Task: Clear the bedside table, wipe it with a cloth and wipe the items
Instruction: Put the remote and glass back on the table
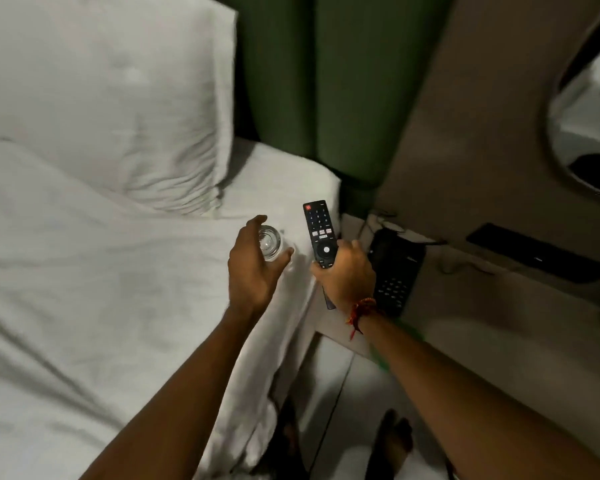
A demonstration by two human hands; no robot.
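A clear drinking glass (270,244) stands upright on the white bed sheet (118,289) near the bed's right edge. My left hand (253,268) is curled around it, thumb on its right side and fingers behind it. My right hand (349,275) grips the lower half of a black TV remote (318,230), buttons up, held over the gap between the bed and the pale bedside table (329,327). A black desk phone (397,268) lies on the table, just right of my right hand. A blurred green patch (407,332), cannot tell what, shows under my right forearm.
A white pillow (111,98) leans against the green padded headboard (326,81). A beige wall panel with a dark switch strip (534,254) runs behind the table, and a mirror (589,109) hangs at the upper right. My bare feet (394,441) stand on the pale floor.
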